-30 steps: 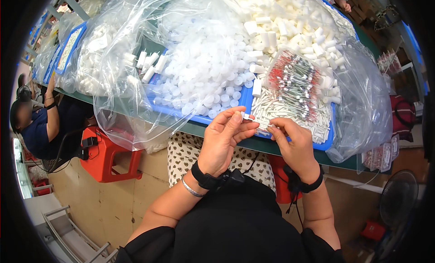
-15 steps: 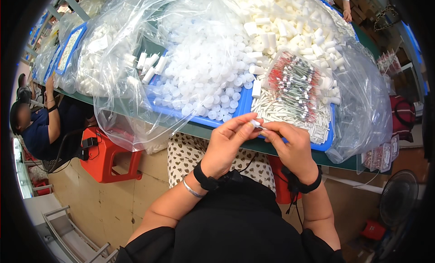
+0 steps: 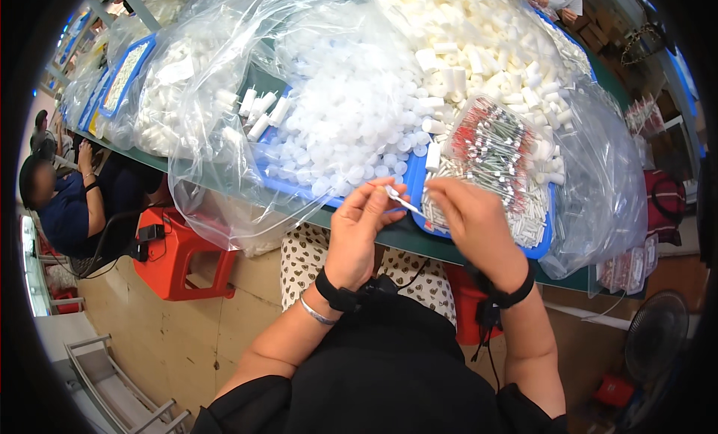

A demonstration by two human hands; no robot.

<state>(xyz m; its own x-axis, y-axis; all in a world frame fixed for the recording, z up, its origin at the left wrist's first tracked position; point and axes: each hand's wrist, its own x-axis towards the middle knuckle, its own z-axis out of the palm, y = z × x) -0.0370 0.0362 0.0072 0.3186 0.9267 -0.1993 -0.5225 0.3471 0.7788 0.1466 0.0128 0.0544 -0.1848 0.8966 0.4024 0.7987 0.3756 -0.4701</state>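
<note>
My left hand (image 3: 360, 218) is closed, pinching a slim white stick-shaped part (image 3: 404, 203) between thumb and fingertips. A thin red end pokes out on its left side, and its white end points toward my right hand. My right hand (image 3: 473, 223) hovers just right of that part, over the front of a blue tray (image 3: 540, 248). Its fingers are bent and apart, with nothing visible in them. Small white tubes (image 3: 527, 226) lie loose in this tray. On them rests a clear plastic box (image 3: 490, 146) of thin leaded pieces with red, green and white parts.
Left of it, a second blue tray (image 3: 288, 185) carries a heap of translucent white caps (image 3: 336, 120). Cream-white cylinders (image 3: 479, 41) pile up behind. Clear plastic bags (image 3: 213, 161) drape over the green table edge. A red stool (image 3: 176, 254) and a seated person (image 3: 67, 202) are at left.
My right hand has come away from my left hand, moving right over the tray. My left hand has shifted slightly left, keeping the white part, which now shows more of its length.
</note>
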